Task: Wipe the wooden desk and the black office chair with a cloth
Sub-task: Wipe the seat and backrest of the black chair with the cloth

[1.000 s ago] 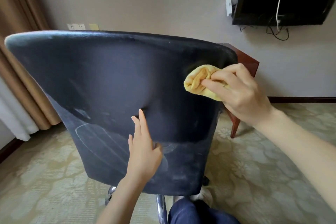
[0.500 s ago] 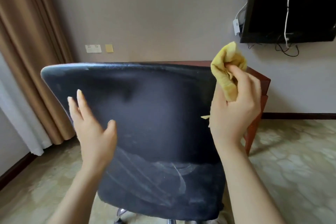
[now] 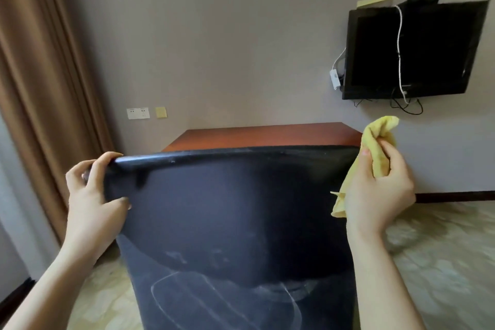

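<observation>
Item one, the black office chair point(image 3: 235, 211): I see its backrest from behind, filling the centre of my view, top edge roughly level, pale chalky streaks across its lower part. Item two, my left hand point(image 3: 93, 195): it grips the backrest's upper left corner, fingers curled over the top edge, thumb pressed against the back face. Item three, my right hand point(image 3: 380, 195): it sits at the backrest's upper right corner, fingers curled round a bunched yellow cloth point(image 3: 377, 147) which sticks up above the fist and trails below it beside the chair's edge. Item four, the wooden desk point(image 3: 267, 135): reddish-brown top, just behind the chair, against the wall. Also noted: a dark wall-mounted screen point(image 3: 412, 51) upper right with cables, wall sockets point(image 3: 138, 113), a brown curtain point(image 3: 40, 75) at left, patterned carpet point(image 3: 442, 249).
</observation>
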`<move>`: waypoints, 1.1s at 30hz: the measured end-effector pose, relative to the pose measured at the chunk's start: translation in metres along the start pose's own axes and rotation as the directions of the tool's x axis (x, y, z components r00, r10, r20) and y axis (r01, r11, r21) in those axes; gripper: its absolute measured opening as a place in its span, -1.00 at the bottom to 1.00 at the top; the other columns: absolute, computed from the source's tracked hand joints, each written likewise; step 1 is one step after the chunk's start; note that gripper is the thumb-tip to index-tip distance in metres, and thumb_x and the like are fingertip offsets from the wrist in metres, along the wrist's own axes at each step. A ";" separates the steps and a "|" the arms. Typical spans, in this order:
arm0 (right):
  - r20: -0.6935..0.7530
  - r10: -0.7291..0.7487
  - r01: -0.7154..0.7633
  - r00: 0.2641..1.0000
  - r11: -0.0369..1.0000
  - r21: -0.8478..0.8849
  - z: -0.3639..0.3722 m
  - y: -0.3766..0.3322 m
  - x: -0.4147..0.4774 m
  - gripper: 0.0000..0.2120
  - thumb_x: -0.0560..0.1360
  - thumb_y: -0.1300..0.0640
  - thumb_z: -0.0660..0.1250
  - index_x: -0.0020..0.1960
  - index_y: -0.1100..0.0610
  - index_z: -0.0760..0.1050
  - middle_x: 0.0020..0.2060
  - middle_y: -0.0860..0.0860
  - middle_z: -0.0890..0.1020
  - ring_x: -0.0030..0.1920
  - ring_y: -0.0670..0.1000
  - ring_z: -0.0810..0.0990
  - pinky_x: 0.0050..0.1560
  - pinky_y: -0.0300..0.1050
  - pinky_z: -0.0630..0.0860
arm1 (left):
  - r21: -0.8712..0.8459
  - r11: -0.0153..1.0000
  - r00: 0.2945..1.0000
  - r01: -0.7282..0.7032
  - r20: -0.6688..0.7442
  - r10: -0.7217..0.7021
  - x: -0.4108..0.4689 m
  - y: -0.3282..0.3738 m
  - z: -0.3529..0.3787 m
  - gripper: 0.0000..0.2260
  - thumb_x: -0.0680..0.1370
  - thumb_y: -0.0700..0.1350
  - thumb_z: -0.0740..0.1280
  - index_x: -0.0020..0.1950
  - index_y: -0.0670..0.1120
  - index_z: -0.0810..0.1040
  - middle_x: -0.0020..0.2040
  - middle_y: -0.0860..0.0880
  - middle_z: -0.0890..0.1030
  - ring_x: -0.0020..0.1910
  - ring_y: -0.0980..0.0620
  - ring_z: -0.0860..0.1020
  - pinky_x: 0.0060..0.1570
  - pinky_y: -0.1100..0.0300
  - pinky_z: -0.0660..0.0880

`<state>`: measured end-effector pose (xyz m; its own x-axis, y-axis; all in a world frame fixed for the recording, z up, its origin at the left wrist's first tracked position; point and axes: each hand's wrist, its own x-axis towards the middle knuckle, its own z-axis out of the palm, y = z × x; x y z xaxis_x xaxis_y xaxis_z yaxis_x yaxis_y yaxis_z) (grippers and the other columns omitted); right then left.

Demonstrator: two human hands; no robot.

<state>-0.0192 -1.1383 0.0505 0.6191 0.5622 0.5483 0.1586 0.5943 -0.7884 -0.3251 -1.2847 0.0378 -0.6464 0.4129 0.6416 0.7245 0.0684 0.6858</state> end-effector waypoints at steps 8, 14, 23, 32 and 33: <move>0.160 -0.144 0.137 0.977 0.989 0.053 0.022 -0.027 -0.040 -0.79 0.49 0.25 0.37 0.12 0.21 0.59 -0.03 0.07 0.58 -0.04 -0.04 0.55 -0.02 -0.51 0.36 | 0.090 0.993 0.997 -0.072 -0.027 0.075 -0.039 0.033 0.006 -0.30 0.28 -0.36 0.30 0.38 0.11 0.40 0.32 -0.05 0.23 0.27 -0.11 0.20 0.29 0.16 0.13; 0.186 -0.343 0.306 0.921 0.930 0.204 0.047 -0.037 -0.082 -0.79 0.46 0.30 0.35 0.09 0.22 0.59 -0.03 0.09 0.59 -0.01 0.09 0.56 0.01 -0.10 0.52 | 0.037 0.988 0.988 -0.149 -0.037 0.150 -0.076 0.057 0.019 -0.13 0.28 -0.50 0.30 0.46 0.14 0.26 0.41 -0.05 0.22 0.35 -0.05 0.14 0.32 0.24 0.00; 0.334 -0.853 0.702 0.401 0.520 0.486 0.060 0.019 -0.152 -0.74 0.53 0.29 0.27 0.16 0.08 0.54 0.05 -0.04 0.44 -0.05 0.02 0.40 0.04 -0.19 0.48 | -0.391 0.920 1.000 0.021 0.004 -0.021 -0.129 0.031 0.047 -0.09 0.42 -0.57 0.15 0.48 0.22 -0.06 0.53 0.26 -0.01 0.47 0.35 -0.03 0.46 0.32 -0.01; 0.348 -0.902 0.729 -0.255 0.058 0.682 0.053 0.098 -0.171 -0.83 0.51 0.26 0.32 -0.13 0.08 0.66 -0.17 -0.07 0.65 -0.13 -0.05 0.59 -0.13 -0.17 0.53 | -0.332 0.850 0.905 0.410 0.264 -0.333 -0.154 -0.026 0.058 -0.13 0.46 -0.51 0.22 0.48 0.19 -0.10 0.54 0.09 0.09 0.47 0.22 0.14 0.36 0.29 0.21; 0.353 -0.881 0.713 -0.314 0.027 0.701 0.050 0.106 -0.168 -0.84 0.49 0.26 0.35 -0.18 0.07 0.64 -0.20 -0.08 0.64 -0.16 -0.07 0.60 -0.14 -0.18 0.53 | -0.318 0.852 0.899 0.416 0.284 -0.333 -0.156 -0.029 0.058 -0.11 0.46 -0.50 0.22 0.45 0.22 -0.16 0.55 0.08 0.05 0.51 0.11 0.10 0.43 0.12 0.19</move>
<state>-0.1446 -1.1412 -0.1114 -0.6057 -0.4970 0.6214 -0.0932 0.8199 0.5649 -0.2320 -1.2979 -0.1023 -0.7546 0.6063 0.2509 0.2722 -0.0587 0.9604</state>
